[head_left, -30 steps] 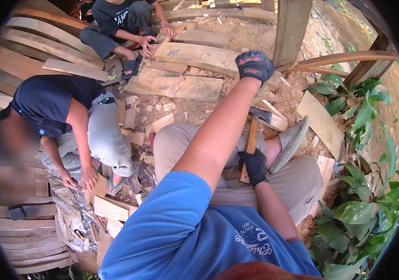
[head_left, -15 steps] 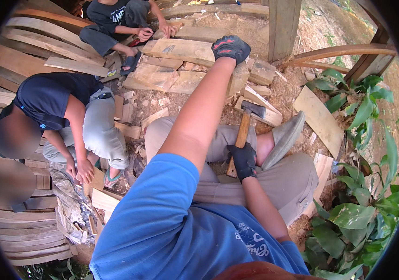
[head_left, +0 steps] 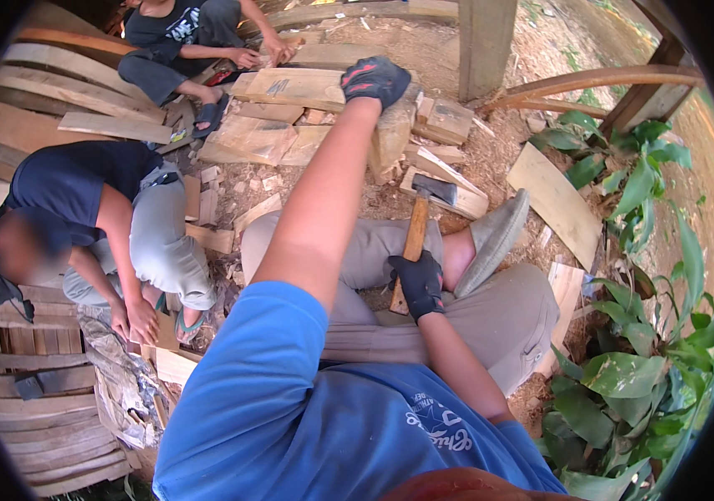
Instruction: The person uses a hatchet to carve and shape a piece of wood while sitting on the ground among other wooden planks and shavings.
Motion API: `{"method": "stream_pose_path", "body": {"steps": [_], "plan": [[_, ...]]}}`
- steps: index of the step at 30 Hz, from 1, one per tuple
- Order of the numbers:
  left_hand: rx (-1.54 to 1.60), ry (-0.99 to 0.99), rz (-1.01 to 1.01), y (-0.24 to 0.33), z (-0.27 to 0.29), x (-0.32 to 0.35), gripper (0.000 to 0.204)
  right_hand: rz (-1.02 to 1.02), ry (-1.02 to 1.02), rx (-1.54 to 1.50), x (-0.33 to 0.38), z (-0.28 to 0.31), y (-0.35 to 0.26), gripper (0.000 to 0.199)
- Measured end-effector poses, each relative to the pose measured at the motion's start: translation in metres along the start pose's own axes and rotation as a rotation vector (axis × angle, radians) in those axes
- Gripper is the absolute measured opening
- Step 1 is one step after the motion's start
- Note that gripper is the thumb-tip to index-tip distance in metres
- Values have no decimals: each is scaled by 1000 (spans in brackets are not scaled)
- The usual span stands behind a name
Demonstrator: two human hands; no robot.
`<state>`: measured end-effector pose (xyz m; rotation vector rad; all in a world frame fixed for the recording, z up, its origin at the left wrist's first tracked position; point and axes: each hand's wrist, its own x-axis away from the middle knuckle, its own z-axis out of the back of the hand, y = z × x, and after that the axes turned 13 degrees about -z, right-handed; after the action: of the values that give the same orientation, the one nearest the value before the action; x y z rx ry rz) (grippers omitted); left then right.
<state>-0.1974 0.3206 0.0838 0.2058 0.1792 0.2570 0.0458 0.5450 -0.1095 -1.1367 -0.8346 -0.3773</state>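
My left hand point(head_left: 376, 82), in a black glove with red marks, reaches far forward with its fingers curled over the top of a thick wooden block point(head_left: 394, 138). The fingertips are hidden on the far side. Behind that hand lies a long pale plank point(head_left: 294, 86). My right hand point(head_left: 418, 284), also in a dark glove, is wrapped around the wooden handle of a hammer point(head_left: 415, 230) over my crossed legs. The hammer's dark metal head point(head_left: 435, 189) points away from me, beside a split piece of wood point(head_left: 465, 200).
A person in dark clothes point(head_left: 81, 179) bends over a small board at left; another person point(head_left: 194, 46) sits at the far side. Curved planks point(head_left: 81, 88) are stacked at left. A wooden post point(head_left: 487, 50) stands ahead; leafy plants point(head_left: 624, 376) grow at right. Wood chips cover the ground.
The whole view has shifted, so most things sit further left in it. My left hand stays on the block and my right keeps the hammer. The person at left has turned their head.
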Motion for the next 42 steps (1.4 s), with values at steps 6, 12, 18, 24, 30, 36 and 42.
{"method": "stream_pose_path", "body": {"steps": [6,12,18,24,30,36,42], "plan": [[-30,-10,-21,-12,0,-3,53,-2,65,81,1,2,-3,45],[-30,-31,2,-42,-3,-11,49,-39,3,13,11,2,-11,43],[-44,-32,-19,-42,-4,-8,50,-19,65,47,1,-3,-3,48],[-53,-41,-45,-45,-3,-8,50,88,108,14,-10,-11,10,35],[17,-120,-45,-44,7,0,51,91,152,106,14,2,-17,34],[73,-121,-106,-68,14,6,49,100,26,43,-15,-1,9,33],[-104,-113,-153,-139,-5,0,37,2,-698,-682,37,33,-28,25]]}}
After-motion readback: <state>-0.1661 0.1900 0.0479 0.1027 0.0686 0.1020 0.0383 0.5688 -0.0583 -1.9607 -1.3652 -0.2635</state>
